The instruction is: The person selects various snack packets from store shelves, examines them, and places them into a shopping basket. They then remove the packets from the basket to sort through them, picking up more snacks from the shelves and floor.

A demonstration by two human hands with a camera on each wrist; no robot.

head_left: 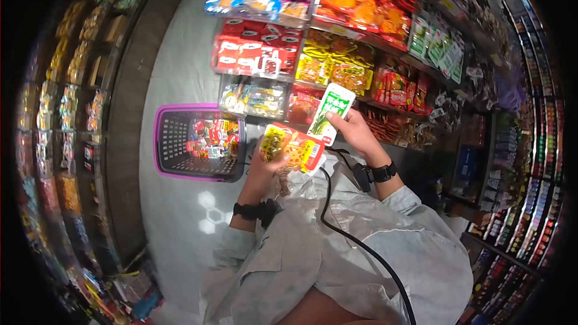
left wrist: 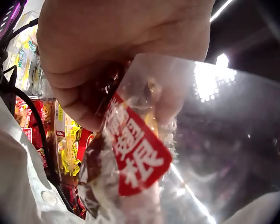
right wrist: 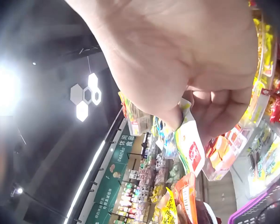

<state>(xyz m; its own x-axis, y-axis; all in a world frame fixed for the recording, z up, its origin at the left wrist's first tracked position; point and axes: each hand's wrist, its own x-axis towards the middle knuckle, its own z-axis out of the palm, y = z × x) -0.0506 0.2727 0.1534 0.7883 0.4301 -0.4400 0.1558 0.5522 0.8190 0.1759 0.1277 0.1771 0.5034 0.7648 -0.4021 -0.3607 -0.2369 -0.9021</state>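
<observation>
Green-and-white packet (head_left: 337,97) tilts in the right hand (head_left: 355,129), which pinches it with the thumb on its front; in the head view it lies at 1 o'clock from the red-and-yellow packets (head_left: 301,151). Its lower end is right beside them, though whether they touch I cannot tell. The left hand (head_left: 259,171) is closed around the red-and-yellow packets, its thumb across the front. The left wrist view shows this hand also gripping a clear packet (left wrist: 140,154) with a red label.

At 9 o'clock from the hands, a dark basket with a purple rim (head_left: 158,144) stands on the grey floor (head_left: 180,204), colourful packets (head_left: 214,138) inside. Shelf bins of red bags (head_left: 361,9) sit toward 1 o'clock, and blue packets (head_left: 247,0) toward 11 o'clock. A black cable (head_left: 367,248) runs down toward 5 o'clock over the pale clothing (head_left: 301,235).
</observation>
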